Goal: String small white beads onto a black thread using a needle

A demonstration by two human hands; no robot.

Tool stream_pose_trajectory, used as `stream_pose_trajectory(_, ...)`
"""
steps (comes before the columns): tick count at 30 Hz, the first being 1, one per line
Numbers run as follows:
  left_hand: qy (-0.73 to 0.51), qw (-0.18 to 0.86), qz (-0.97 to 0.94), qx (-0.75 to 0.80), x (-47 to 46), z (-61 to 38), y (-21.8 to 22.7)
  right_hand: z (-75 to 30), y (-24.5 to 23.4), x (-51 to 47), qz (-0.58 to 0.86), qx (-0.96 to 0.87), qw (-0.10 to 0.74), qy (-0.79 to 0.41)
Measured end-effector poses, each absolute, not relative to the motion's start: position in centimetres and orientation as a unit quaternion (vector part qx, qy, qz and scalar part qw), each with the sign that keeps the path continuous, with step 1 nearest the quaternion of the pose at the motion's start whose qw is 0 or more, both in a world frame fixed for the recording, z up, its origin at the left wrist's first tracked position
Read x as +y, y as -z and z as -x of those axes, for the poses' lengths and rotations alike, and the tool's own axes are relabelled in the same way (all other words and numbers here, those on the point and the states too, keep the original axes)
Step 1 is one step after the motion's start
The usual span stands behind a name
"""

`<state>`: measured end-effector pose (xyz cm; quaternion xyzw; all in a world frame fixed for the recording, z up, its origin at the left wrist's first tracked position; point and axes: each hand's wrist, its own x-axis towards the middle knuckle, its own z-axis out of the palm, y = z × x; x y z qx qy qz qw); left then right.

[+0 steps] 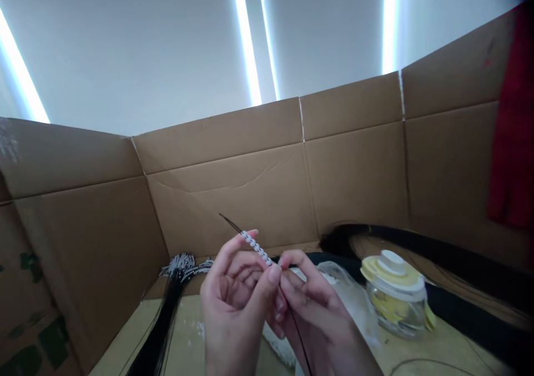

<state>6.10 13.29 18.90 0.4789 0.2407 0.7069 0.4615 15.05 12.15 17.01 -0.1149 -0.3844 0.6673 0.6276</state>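
Observation:
A short row of small white beads (255,245) sits on a thin dark rod, its pointed tip (227,219) sticking out up and to the left. My left hand (236,309) is closed on the beads, thumb near their lower end and index finger behind the upper end. Fingertips of my right hand (321,309) pinch close to the same lower end, almost touching the left thumb. Out of the beads a thin dark strand (299,334) runs down in front of the right palm; it looks like hair. What exactly lies between the right fingertips is hidden.
Cardboard walls (225,181) enclose the table (187,331). At left lies a black hair bundle (161,320) with a bead-covered end (181,266). Long black hair (434,248) stretches across the right, behind a clear jar (394,295) with a yellow-white lid. A plastic bag (354,303) is beside it. Red cloth (513,142) hangs at right.

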Motion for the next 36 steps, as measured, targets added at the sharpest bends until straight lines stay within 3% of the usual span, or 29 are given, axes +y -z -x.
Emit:
stream_pose_trajectory(7, -0.651, 0.43, -0.55, 0.298, 13.7, -5.0, -18.4, -17.3, -17.4, 13.3, 0.254, -0.568, 0.666, -0.411)
stream_pose_trajectory(12, -0.612, 0.407, -0.602, 0.312, 13.9, -4.3, -18.0, -18.5, -18.1, 13.7, 0.222, -0.602, 0.605, -0.471)
stream_pose_trajectory(20, -0.605, 0.428, -0.601, 0.299, 13.5, -4.6, -18.1, -19.3, -18.7, 13.9, 0.184, -0.564, 0.579, -0.56)
stream_pose_trajectory(36, -0.579, 0.467, -0.594, 0.305, 13.5, -4.8, -18.4, -19.3, -19.0, 13.9, 0.188, -0.553, 0.582, -0.565)
